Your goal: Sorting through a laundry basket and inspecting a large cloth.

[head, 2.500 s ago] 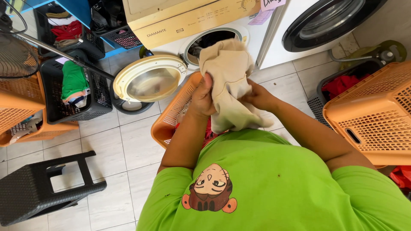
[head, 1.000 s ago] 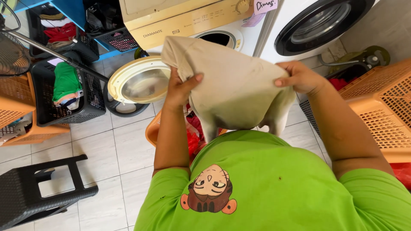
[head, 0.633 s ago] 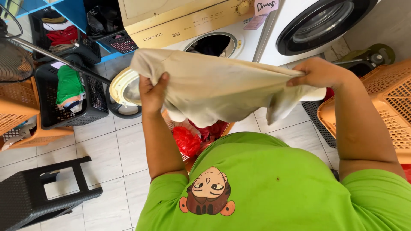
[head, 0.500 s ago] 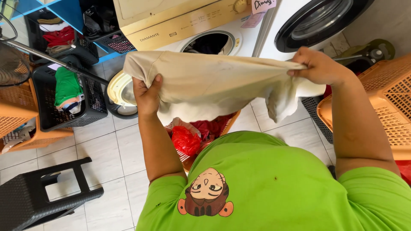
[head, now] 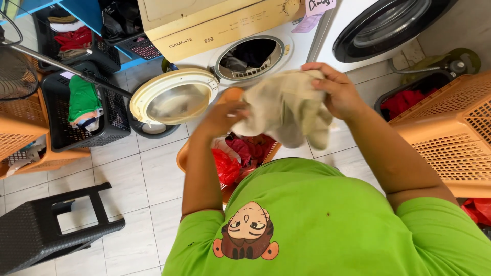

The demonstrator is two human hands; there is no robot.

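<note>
I hold a beige cloth (head: 286, 110) bunched up between both hands, in front of my chest. My left hand (head: 225, 115), blurred by motion, grips its left side. My right hand (head: 332, 89) clutches its upper right part. Below the cloth an orange laundry basket (head: 185, 153) stands on the tiled floor with red clothes (head: 240, 153) in it. Just behind it is a cream washing machine (head: 220, 25) with its round door (head: 173, 96) swung open to the left and dark laundry in the drum (head: 250, 55).
A second white machine (head: 394, 25) with a dark door stands to the right. A large orange basket (head: 450, 133) is at the right, black crates of clothes (head: 84, 110) and another orange basket (head: 20, 128) at the left. A black plastic stool (head: 46, 225) stands at lower left.
The cloth was stretched wide between my hands; now both hands have come together and it is bunched up. My left hand has moved right, toward the right hand.
</note>
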